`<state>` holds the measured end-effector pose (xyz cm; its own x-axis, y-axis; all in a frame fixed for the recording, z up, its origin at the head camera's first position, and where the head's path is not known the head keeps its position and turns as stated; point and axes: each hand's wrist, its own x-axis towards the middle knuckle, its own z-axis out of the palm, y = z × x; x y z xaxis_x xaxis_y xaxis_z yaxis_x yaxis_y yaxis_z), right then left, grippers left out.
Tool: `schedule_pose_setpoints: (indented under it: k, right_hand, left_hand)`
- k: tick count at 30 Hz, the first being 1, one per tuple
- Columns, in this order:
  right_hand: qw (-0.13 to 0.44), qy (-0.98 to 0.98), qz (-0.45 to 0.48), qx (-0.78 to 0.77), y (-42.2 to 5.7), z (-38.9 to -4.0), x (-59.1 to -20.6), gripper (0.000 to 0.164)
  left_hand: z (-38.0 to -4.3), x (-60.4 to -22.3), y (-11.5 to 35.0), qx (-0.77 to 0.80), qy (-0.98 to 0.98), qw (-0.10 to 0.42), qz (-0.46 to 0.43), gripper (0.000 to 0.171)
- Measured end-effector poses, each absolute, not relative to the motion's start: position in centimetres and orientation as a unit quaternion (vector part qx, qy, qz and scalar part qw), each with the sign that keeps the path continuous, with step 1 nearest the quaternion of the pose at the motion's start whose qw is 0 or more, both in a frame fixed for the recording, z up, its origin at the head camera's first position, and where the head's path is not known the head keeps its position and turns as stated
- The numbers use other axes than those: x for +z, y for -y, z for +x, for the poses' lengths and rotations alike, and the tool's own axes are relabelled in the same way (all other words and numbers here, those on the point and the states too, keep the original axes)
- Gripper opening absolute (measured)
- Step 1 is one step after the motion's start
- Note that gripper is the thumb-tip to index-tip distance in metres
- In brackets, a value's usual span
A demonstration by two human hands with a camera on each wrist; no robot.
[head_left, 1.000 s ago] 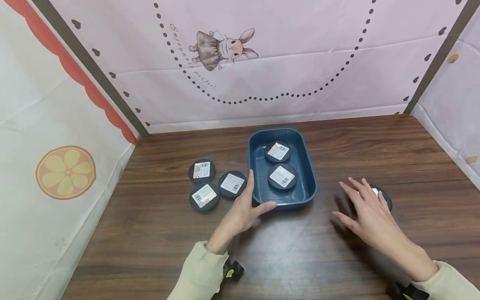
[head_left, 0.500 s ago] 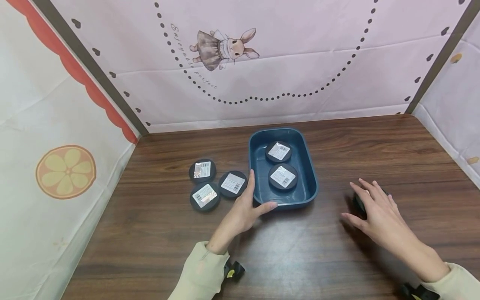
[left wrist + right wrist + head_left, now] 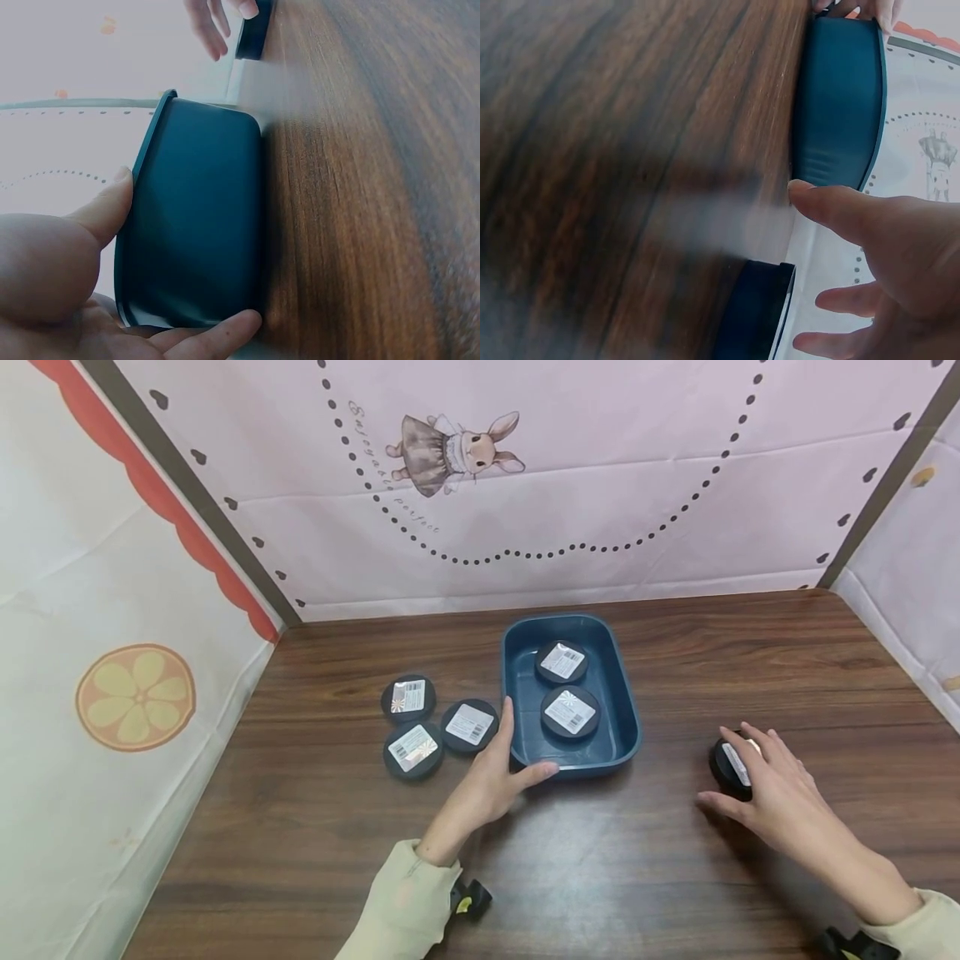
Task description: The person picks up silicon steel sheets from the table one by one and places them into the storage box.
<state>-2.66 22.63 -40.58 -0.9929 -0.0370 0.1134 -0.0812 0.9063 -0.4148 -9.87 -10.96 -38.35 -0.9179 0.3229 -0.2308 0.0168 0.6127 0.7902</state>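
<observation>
Tray (image 3: 613, 714) sits gripped at its near corner by our left hand (image 3: 489, 785), probably for steadiness, while our right hand (image 3: 782, 795), loosely spread, arches over a black disc (image 3: 727, 770).

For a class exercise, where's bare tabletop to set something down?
Bare tabletop: between the blue tray and the disc at the right hand, and behind that hand toward the backdrop. Crowded: the tray's left, three black discs beside the left hand.

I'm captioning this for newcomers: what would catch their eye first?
Probably the blue tray at centre, holding two black discs with white labels, the left hand at its near-left corner. Next, the rabbit printed on the pink backdrop behind, then the right hand over a lone disc at the right.
</observation>
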Motion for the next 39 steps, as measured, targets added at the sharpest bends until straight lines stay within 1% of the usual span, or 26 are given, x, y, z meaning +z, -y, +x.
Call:
schedule_pose_setpoints:
  k: [3, 10, 23, 29, 34, 39]
  right_hand:
    - [0.045, 0.977, 0.027, 0.209, -22.9, -2.7, -40.6, 0.091]
    - [-0.013, 0.979, 0.006, 0.204, -23.6, -2.8, -40.4, 0.098]
    - [0.008, 0.975, -0.002, 0.222, -24.5, -3.2, -40.5, 0.103]
    - [-0.002, 0.977, -0.006, 0.215, -24.7, -3.5, -40.2, 0.105]
    - [-0.001, 0.979, 0.001, 0.203, -24.7, -3.8, -40.1, 0.101]
    - [-0.011, 0.981, 0.003, 0.196, -24.6, -4.2, -40.2, 0.099]
  left_hand:
    - [-9.9, -38.4, 11.0, 0.429, -0.880, 0.179, 0.095, 0.107]
    - [-10.0, -38.3, 10.8, 0.430, -0.880, 0.177, 0.098, 0.107]
    - [-9.9, -38.4, 10.8, 0.435, -0.877, 0.176, 0.100, 0.107]
    - [-9.9, -38.3, 11.0, 0.435, -0.878, 0.174, 0.101, 0.108]
    - [-10.0, -38.4, 11.0, 0.437, -0.876, 0.176, 0.100, 0.108]
    - [-10.0, -38.6, 11.0, 0.439, -0.875, 0.177, 0.099, 0.109]
